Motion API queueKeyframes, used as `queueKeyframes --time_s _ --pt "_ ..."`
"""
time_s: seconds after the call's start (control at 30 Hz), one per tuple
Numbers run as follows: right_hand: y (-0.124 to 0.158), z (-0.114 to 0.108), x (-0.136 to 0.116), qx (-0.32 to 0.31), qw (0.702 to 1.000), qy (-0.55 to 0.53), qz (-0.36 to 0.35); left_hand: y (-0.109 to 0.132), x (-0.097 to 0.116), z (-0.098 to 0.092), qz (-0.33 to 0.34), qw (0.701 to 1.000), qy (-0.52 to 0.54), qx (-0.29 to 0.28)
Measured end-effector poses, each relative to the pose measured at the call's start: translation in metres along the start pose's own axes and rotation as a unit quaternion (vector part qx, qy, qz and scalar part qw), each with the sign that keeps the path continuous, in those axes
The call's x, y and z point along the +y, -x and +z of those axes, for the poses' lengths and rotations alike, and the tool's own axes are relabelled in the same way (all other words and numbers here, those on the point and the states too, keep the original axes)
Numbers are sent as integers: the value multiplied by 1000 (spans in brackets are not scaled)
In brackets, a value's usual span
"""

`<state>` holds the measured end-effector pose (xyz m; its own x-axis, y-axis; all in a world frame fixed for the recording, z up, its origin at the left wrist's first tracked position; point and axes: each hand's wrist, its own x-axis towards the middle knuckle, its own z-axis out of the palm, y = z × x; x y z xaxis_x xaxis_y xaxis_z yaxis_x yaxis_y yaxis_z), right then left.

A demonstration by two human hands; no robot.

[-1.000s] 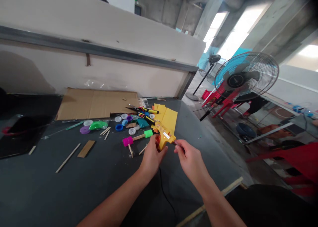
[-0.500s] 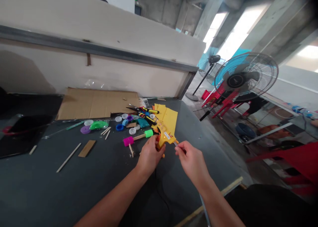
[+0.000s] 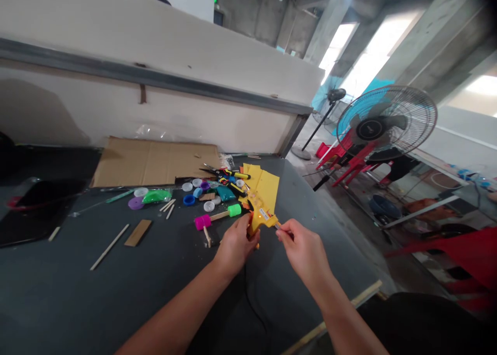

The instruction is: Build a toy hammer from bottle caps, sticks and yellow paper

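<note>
A yellow hot glue gun with a white label is gripped by my left hand, whose fingers wrap its handle. A black cord runs down from below that hand. My right hand pinches a small translucent stick, seemingly a glue stick, at the gun's right end; the fingers cover most of it. Just left of the gun lies a wooden stick with a green cap on one end and a magenta cap at the other. A short wooden peg touches the magenta end.
Yellow sheets, pliers and several bottle caps lie beyond my hands. Flat cardboard rests by the partition. Leftward are a green packet, a thin stick and a wooden piece. A fan stands right of the table.
The view has shifted slightly. My right fingers appear a little closer to the glue gun's end, with less of the translucent stick showing. My left hand keeps its hold.
</note>
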<state>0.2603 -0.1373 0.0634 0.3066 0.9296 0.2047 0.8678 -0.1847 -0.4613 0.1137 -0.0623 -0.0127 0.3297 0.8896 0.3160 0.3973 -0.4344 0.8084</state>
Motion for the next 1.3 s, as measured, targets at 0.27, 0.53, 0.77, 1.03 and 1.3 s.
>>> queueKeyframes --time_s 0.27,0.53,0.77,1.03,1.3 --pt "-6 3 0 -4 996 -86 18 2 1 -3 10 1000 -6 8" --pt "-16 1 1 -175 876 -403 199 4 -5 -1 66 996 -36 37" --pt "-11 6 3 -44 973 -213 78 5 -1 -3 70 996 -52 18" --pt "-6 4 2 5 996 -83 -29 4 0 -4 61 998 -18 18" --pt "-5 7 4 9 993 -94 -73 -1 8 -2 -60 995 47 60"
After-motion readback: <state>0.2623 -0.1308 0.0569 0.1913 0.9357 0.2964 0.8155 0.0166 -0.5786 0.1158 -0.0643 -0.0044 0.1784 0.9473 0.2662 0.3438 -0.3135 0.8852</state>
